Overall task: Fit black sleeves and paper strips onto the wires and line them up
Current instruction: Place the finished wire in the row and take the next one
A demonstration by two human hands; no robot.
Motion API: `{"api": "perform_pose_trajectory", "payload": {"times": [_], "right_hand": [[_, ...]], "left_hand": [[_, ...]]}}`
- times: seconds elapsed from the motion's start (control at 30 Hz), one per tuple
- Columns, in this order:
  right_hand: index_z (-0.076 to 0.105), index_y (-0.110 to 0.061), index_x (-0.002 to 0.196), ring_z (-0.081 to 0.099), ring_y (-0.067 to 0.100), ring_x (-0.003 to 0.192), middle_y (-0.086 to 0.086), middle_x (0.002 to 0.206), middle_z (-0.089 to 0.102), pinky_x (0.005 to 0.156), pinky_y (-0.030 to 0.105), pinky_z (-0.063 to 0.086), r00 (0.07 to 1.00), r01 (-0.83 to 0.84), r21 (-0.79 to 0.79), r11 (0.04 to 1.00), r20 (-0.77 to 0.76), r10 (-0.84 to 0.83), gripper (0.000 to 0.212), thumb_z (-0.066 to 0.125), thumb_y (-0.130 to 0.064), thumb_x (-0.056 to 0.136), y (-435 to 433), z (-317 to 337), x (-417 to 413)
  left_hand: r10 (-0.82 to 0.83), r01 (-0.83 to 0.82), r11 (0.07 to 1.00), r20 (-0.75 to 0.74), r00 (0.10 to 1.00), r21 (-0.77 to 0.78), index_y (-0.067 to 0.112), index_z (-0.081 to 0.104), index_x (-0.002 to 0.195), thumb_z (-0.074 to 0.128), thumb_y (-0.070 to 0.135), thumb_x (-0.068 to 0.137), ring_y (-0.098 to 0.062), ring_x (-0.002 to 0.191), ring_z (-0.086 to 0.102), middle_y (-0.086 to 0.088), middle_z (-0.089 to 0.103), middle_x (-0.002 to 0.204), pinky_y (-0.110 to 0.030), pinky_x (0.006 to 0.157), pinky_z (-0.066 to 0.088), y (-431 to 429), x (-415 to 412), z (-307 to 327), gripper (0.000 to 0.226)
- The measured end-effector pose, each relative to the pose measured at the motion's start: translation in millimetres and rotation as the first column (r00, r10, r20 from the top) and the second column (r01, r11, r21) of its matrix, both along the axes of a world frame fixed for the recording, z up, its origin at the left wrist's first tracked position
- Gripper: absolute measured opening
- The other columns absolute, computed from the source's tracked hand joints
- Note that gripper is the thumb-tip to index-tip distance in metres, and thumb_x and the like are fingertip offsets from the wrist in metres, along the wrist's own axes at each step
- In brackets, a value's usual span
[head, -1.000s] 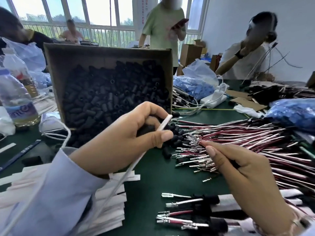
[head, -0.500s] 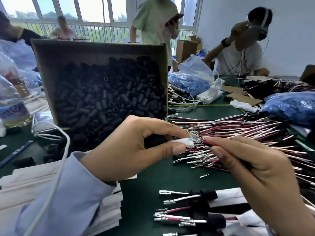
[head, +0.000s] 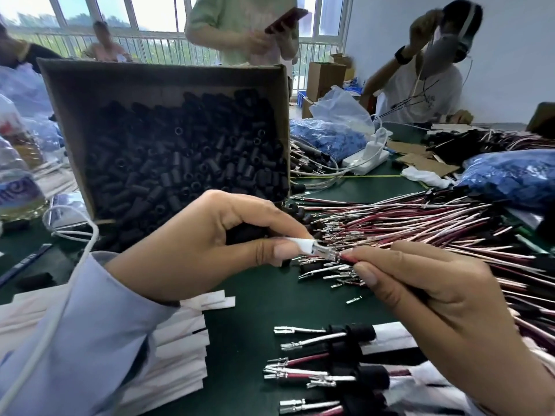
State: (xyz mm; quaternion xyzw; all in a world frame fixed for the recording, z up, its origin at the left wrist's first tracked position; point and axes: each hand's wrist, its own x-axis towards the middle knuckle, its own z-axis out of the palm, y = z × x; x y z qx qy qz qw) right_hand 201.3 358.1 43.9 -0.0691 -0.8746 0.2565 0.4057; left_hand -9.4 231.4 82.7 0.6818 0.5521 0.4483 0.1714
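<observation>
The left grip point(head: 210, 247) pinches a paper strip point(head: 302, 244). The right grip point(head: 435, 301) pinches a wire point(head: 347, 258), and their fingertips nearly meet.

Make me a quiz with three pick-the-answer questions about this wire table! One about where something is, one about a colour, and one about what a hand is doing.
1. Where are the loose black sleeves heaped?
A. In the cardboard box
B. In a water bottle
C. On a chair

2. What colour is the table?
A. Yellow
B. Green
C. Orange

3. What is the right hand doing?
A. Lying flat
B. Holding a phone
C. Pinching a wire

Answers:
1 A: the box beyond the left hand is full of them.
2 B: bare green shows between the hands.
3 C: it pinches the wire, whose metal tip is at the paper strip that the left hand pinches.
</observation>
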Motion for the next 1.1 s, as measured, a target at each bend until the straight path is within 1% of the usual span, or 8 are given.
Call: {"api": "perform_pose_trajectory", "payload": {"times": [0.27,0.4,0.53,0.7,0.77,0.9,1.03,1.1], "right_hand": [[0.074,-0.037,0.101,0.062,0.010,0.060,-0.010,0.065,0.063,0.050,0.028,0.047,0.982,0.071,0.030,0.997,0.173,-0.076,0.025,0.054,-0.045,0.088,1,0,-4],[0.071,-0.035,0.099,0.060,0.006,0.057,-0.013,0.066,0.064,0.049,0.018,0.043,0.970,0.011,-0.063,0.998,0.245,0.005,0.021,0.058,-0.040,0.083,-5,-9,-11],[0.044,-0.044,0.124,0.056,0.006,0.061,-0.001,0.078,0.062,0.058,0.024,0.047,0.840,-0.024,-0.261,0.965,0.519,0.161,0.049,0.066,-0.029,0.082,11,-14,-15],[0.072,-0.022,0.092,0.051,0.007,0.059,0.001,0.067,0.061,0.060,0.022,0.040,0.705,0.034,-0.337,0.941,0.675,0.217,0.007,0.067,-0.019,0.088,56,5,11],[0.074,-0.020,0.088,0.050,0.010,0.058,0.002,0.061,0.059,0.059,0.024,0.040,0.715,-0.007,-0.370,0.929,0.648,0.264,0.012,0.064,-0.027,0.089,55,8,11],[0.065,-0.020,0.082,0.053,0.002,0.057,-0.010,0.061,0.059,0.057,0.013,0.038,0.614,-0.209,-0.272,0.939,0.711,0.342,0.014,0.059,-0.029,0.092,20,-8,-13],[0.070,-0.017,0.087,0.051,0.016,0.062,0.006,0.070,0.058,0.058,0.023,0.038,0.751,0.056,-0.178,0.983,0.656,0.076,0.039,0.053,-0.052,0.084,58,11,18],[0.072,-0.019,0.089,0.051,0.021,0.064,0.010,0.073,0.059,0.059,0.029,0.039,0.767,0.059,-0.231,0.971,0.633,0.104,0.040,0.053,-0.053,0.079,60,17,22]], "left_hand": [[0.044,-0.072,0.988,-0.205,0.978,-0.134,0.021,0.075,0.101,0.071,0.028,0.084,-0.002,0.085,0.067,0.016,0.070,0.085,-0.015,0.074,0.048,-5,5,3,0.019],[0.088,-0.148,0.986,-0.515,0.853,-0.078,0.034,0.071,0.099,0.061,0.047,0.084,0.007,0.083,0.059,0.026,0.063,0.083,-0.022,0.074,0.050,-1,18,-5,0.023],[0.148,-0.221,0.975,-0.693,0.705,-0.016,0.038,0.062,0.102,0.046,0.058,0.088,-0.002,0.087,0.057,0.019,0.064,0.090,-0.026,0.069,0.048,9,34,-28,0.029],[0.061,-0.281,0.893,-0.524,0.849,-0.352,0.035,0.070,0.099,0.055,0.052,0.088,0.001,0.084,0.062,0.021,0.068,0.088,-0.030,0.080,0.051,16,-4,-18,0.025],[0.018,-0.191,0.902,-0.406,0.914,-0.388,0.034,0.072,0.096,0.060,0.048,0.086,0.003,0.075,0.061,0.023,0.066,0.078,-0.021,0.072,0.049,16,-10,-15,0.021],[-0.213,-0.010,0.890,-0.435,0.875,-0.456,0.030,0.068,0.093,0.062,0.047,0.088,0.001,0.067,0.056,0.016,0.063,0.072,-0.014,0.059,0.040,22,27,-25,0.019],[0.013,-0.170,0.894,-0.356,0.935,-0.415,0.031,0.071,0.086,0.067,0.048,0.078,-0.001,0.066,0.060,0.015,0.067,0.074,-0.017,0.061,0.046,12,-9,0,0.019],[-0.005,-0.140,0.904,-0.337,0.941,-0.405,0.031,0.072,0.084,0.072,0.046,0.075,-0.002,0.068,0.062,0.015,0.068,0.074,-0.019,0.063,0.049,13,-7,4,0.017]]}}
